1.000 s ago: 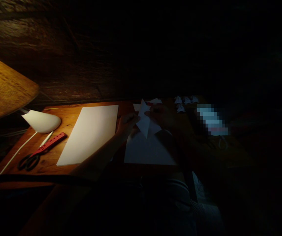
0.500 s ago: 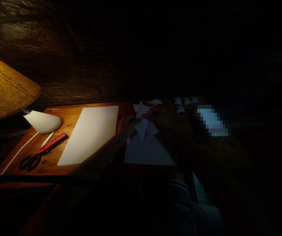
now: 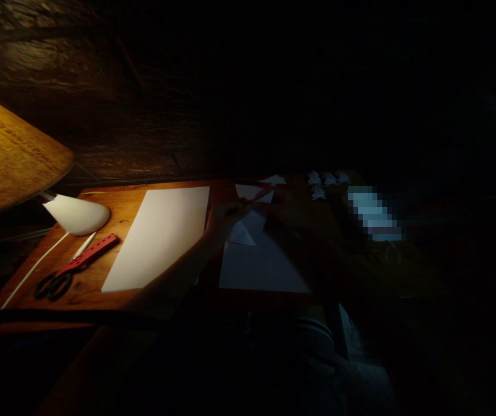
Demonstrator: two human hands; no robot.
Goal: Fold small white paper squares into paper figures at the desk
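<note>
A folded piece of white paper (image 3: pixel 248 228) is held between both hands over a white sheet (image 3: pixel 260 268) on the wooden table. My left hand (image 3: pixel 228 216) grips its left side, the fingers closed. From the right, my right hand (image 3: pixel 278 211) pinches the paper's upper edge; deep shadow hides most of its fingers. More white paper pieces (image 3: pixel 248 190) and a red item of unclear kind lie just behind the hands.
A stack of white paper (image 3: pixel 161 237) lies left of my hands. Further left are scissors with black handles and a red patterned cover (image 3: pixel 87 254), a white pen and a lamp (image 3: pixel 77 214). Several small folded paper figures (image 3: pixel 317 192) stand back right, near a blurred-out bright screen (image 3: pixel 375 214).
The folded paper has turned in my hands: its upright diamond shape has gone, and a triangular flap now points down and right. Both hands have shifted slightly around it.
</note>
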